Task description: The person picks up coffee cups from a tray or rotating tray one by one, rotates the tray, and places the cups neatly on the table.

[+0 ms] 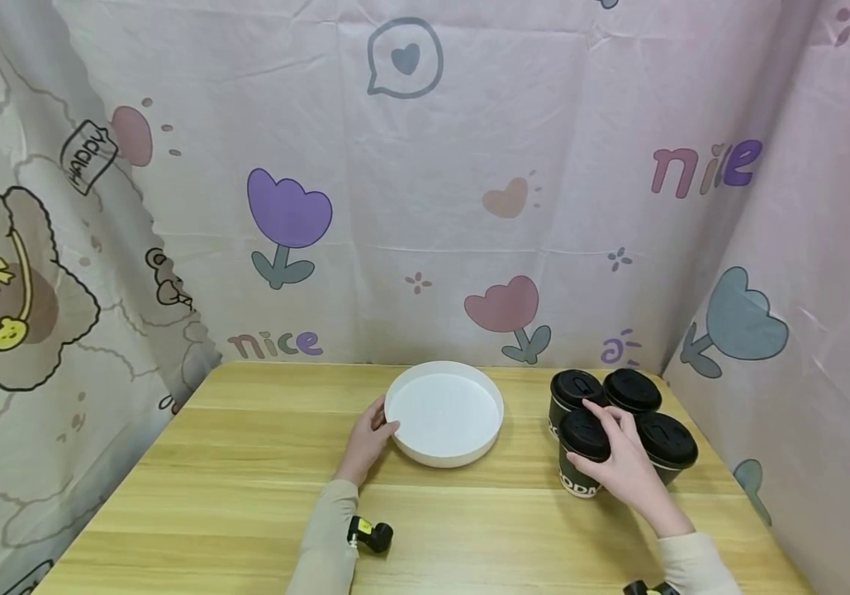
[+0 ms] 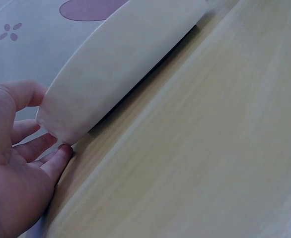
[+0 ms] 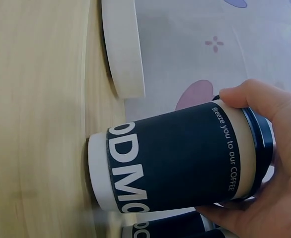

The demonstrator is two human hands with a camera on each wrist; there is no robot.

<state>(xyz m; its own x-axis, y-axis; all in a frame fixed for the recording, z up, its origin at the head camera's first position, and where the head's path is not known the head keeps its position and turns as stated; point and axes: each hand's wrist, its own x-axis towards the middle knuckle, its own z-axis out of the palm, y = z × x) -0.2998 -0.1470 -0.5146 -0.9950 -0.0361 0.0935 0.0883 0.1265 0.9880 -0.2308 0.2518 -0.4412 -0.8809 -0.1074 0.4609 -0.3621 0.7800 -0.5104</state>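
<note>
A round white tray (image 1: 445, 413) with a low wall sits on the wooden table. My left hand (image 1: 367, 438) pinches its left side, thumb at the rim and fingers at the outer wall; the wrist view shows the hand (image 2: 21, 148) close against the tray's wall (image 2: 101, 64). On the right, my right hand (image 1: 621, 459) holds the front-left paper coffee cup (image 1: 581, 454) near its black lid. In the right wrist view this cup (image 3: 180, 156) has a dark sleeve with white letters, its base close over the table. Three more lidded cups stand around it, partly hidden by the hand.
The other coffee cups are one at the back left (image 1: 572, 392), one at the back right (image 1: 631, 390) and one at the right (image 1: 666, 442). A printed curtain (image 1: 410, 207) hangs behind and beside the wooden table (image 1: 246, 471). Bare tabletop separates tray and cups.
</note>
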